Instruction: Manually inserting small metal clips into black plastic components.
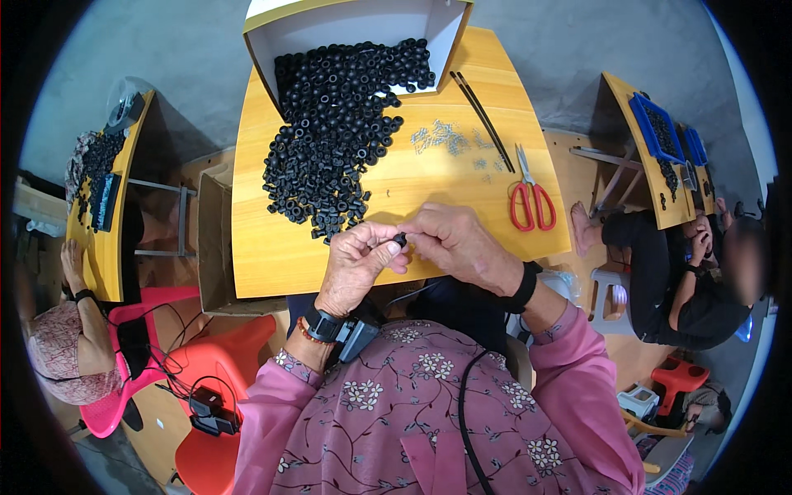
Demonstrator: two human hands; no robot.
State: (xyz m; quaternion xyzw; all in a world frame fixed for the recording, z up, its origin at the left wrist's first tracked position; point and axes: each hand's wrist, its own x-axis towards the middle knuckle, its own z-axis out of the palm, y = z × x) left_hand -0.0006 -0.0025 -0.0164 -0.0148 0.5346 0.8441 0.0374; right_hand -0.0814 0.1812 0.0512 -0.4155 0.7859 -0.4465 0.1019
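Close to the table's near edge, my left hand [356,260] pinches a small black round part [401,239] between thumb and fingers. My right hand [462,241] meets it from the other side, its thumb and forefinger closed right beside the part. Whatever the right fingertips hold, if anything, is too small to make out. Beyond my hands a heap of black ring-like parts [326,157] spills out of a tipped box [450,41] onto the yellow table [462,206]. Several tiny silvery metal pieces [445,138] lie scattered right of the heap.
Red-handled scissors [532,198] and two thin dark sticks [483,120] lie on the table's right side. A cardboard box [216,247] stands at its left. People sit at side tables left and right. An orange chair [214,371] is at lower left.
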